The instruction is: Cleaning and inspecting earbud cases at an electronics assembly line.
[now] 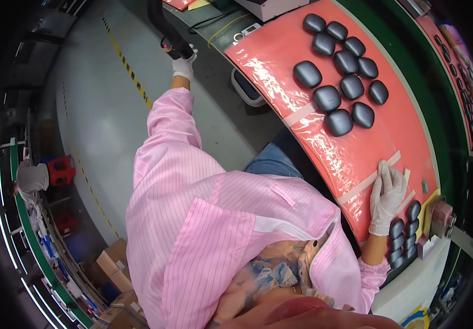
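My left hand, in a white glove, is stretched out at the upper left. Its fingers close around the lower end of a thick black tube, beside a small black fitting with a red spot. My right hand, also gloved, rests on the red mat with nothing visible in it. Its fingers are extended and the tips touch a pale tape strip. Farther up the mat lie several dark grey rounded cases. More such dark cases stand in rows close to my right wrist.
A green belt runs along the mat's far side. Beyond it, another person's gloved hand is over a second red mat. A metal fixture stands right of my right hand. Cardboard boxes and a red stool are on the left.
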